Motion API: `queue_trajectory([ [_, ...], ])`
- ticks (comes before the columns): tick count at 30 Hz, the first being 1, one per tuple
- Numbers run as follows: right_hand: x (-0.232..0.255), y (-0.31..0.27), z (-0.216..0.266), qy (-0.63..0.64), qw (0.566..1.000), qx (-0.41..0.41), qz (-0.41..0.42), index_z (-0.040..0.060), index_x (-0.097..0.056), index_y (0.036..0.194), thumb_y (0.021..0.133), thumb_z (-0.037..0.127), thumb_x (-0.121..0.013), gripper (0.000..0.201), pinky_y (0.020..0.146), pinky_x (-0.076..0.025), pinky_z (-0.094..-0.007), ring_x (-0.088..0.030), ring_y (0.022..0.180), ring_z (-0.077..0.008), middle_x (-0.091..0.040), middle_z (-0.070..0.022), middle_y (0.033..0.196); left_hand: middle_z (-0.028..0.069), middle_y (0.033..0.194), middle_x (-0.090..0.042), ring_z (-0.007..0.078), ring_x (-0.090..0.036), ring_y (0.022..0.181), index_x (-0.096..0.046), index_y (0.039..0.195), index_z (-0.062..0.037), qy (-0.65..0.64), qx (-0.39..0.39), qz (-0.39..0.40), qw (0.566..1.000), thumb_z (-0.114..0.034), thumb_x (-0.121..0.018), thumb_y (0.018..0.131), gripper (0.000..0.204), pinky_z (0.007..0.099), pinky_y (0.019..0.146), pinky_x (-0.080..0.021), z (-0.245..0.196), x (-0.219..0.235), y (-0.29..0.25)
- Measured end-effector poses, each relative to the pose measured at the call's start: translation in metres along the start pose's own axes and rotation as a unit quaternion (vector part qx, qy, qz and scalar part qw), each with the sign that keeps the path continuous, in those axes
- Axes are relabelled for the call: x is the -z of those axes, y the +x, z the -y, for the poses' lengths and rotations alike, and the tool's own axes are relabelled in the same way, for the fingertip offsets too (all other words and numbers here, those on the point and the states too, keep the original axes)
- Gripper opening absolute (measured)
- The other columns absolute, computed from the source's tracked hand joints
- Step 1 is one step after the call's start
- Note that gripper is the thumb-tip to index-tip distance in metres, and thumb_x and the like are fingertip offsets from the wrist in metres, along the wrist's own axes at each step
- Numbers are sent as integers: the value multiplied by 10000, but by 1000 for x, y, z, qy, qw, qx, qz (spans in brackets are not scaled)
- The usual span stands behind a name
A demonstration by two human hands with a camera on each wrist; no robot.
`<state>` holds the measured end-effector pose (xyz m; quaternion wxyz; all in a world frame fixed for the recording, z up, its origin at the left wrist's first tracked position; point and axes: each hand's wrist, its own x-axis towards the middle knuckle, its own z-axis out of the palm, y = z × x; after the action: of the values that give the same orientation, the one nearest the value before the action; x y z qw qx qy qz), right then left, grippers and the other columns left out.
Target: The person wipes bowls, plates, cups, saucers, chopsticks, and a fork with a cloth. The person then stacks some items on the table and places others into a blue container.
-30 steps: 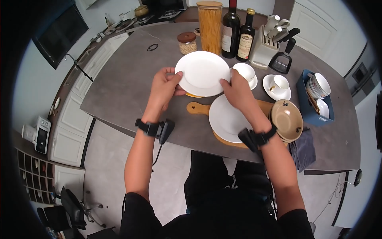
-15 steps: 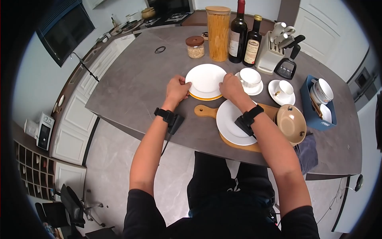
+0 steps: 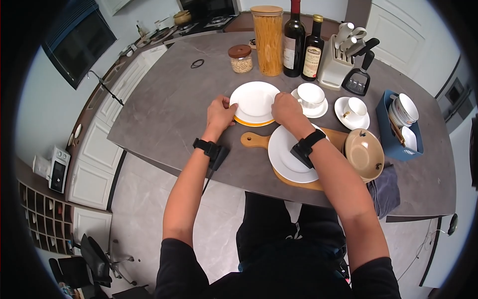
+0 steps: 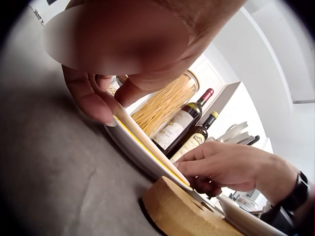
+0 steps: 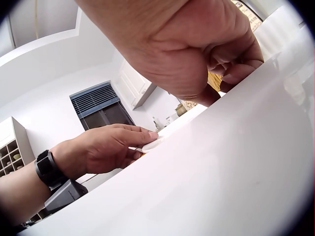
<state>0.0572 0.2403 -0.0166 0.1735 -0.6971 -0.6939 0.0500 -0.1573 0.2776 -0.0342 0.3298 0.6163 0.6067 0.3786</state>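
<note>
A white plate [image 3: 255,102] lies on top of a yellow-edged plate [image 3: 254,124] on the grey table. My left hand [image 3: 219,115] pinches the left rim, thumb on top; in the left wrist view its fingertips are at the stacked edges [image 4: 142,142]. On the opposite side, my right hand [image 3: 290,113] pinches the rim with curled fingers. Below my right forearm, another white plate [image 3: 289,154] rests on a wooden board [image 3: 255,140]. Just right of the right hand stands a white cup [image 3: 310,94] on its saucer.
Behind the plates stand a small jar [image 3: 240,59], a pasta jar [image 3: 268,42], two bottles [image 3: 294,45] and a knife block [image 3: 334,67]. Rightward are a second cup [image 3: 354,108], beige bowls [image 3: 364,153], a blue basket [image 3: 396,142] and a cloth [image 3: 386,189].
From a second ago, both hands have lowered the held white plate onto the yellow-edged one. Over the last half second the hands have hardly moved; the view has shifted slightly.
</note>
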Motion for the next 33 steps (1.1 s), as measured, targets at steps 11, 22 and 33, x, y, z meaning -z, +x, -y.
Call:
queue_trajectory([
  [11, 8, -11, 0, 8, 999, 26, -26, -80, -643, 1104, 908, 223, -709, 366, 839, -585, -446, -706, 982, -401, -706, -259, 1034, 181, 1046, -694, 300, -728, 722, -582, 1223, 41, 81, -53, -51, 994, -164, -761, 866, 448, 390, 621, -605, 11, -2, -2],
  [22, 83, -234, -18, -30, 996, -76, -23, -146, -448, 1380, 970, 187, -638, 561, 711, -567, -475, -681, 864, -448, -612, -314, 1108, 141, 794, -704, 210, -679, 600, -599, 1115, 66, 74, -128, 235, 961, -130, -672, 939, 273, 323, 566, -540, -57, -16, -127],
  [33, 76, -204, -10, 294, 951, -63, -71, -154, -241, 1497, 942, 89, -674, 745, 772, -538, -425, -655, 822, -381, -492, -316, 1203, 78, 764, -658, 152, -671, 591, -533, 1256, 84, -179, -65, 161, 968, -14, -648, 934, 355, 279, 517, -579, -59, 1, -121],
])
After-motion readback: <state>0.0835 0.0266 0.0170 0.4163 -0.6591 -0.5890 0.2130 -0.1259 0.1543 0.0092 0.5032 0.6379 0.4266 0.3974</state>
